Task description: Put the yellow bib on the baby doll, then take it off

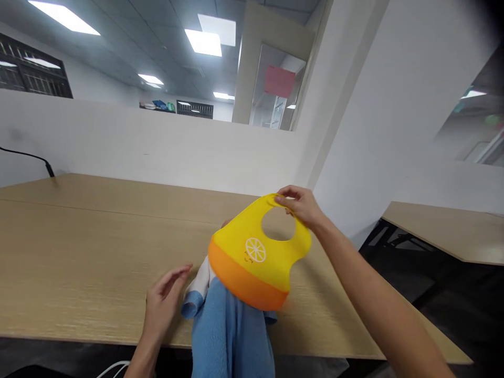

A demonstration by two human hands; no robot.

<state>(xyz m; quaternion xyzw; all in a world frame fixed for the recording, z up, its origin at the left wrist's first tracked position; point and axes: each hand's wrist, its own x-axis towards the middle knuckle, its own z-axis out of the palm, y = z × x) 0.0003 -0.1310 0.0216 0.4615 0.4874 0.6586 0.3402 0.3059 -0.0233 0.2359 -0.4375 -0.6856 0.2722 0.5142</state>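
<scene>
A yellow baby bib with an orange lower pocket hangs tilted in front of me. It carries a white citrus-slice print with a small smiling face. My right hand pinches the bib at the top of its neck loop. Behind and below it, a small fleecy blue outfit with a white sleeve and blue cuff drapes over the table's front edge. Whatever fills this outfit is mostly hidden by the bib; a sliver of something brownish shows above. My left hand, fingers apart and holding nothing, hovers left of the sleeve.
The light wooden table reaches back to a low white wall. A black cable stands at the back left. Another table is at the right, beyond a gap. A white cord shows below the front edge.
</scene>
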